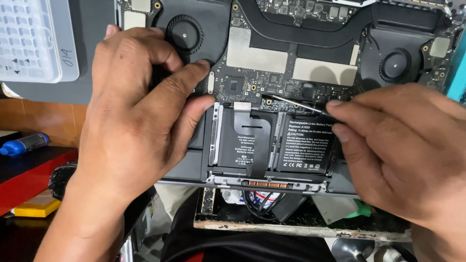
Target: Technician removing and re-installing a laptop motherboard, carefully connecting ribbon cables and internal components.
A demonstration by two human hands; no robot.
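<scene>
Two hands are over an opened laptop [272, 73] with its bottom cover off, so the fans, heat pipes, logic board and black battery cells are all showing. Left hand [136, 116] sits at about 9 o'clock of the frame, fingers curled down onto the board area just below the left fan [184, 33], thumb and forefinger pressed close together near the board's lower edge. Can't tell if it's actually pinching anything, the fingertips cover that spot. Right hand [393, 145] comes in from 3 o'clock, thumb and fingers closed on a thin metal tool [298, 104], some kind of slim screwdriver or probe. Its tip points toward 10 o'clock and lands on the board just above the battery [303, 145], right beside the grey flex cable [250, 131] that runs down the middle. Right fan [395, 64] is up at 2 o'clock. Off at 9 o'clock there's a blue bottle [24, 143] and a yellow box [36, 207] on a red-and-black bench [29, 179], plus a white keyboard [34, 39] at 10 o'clock.
</scene>
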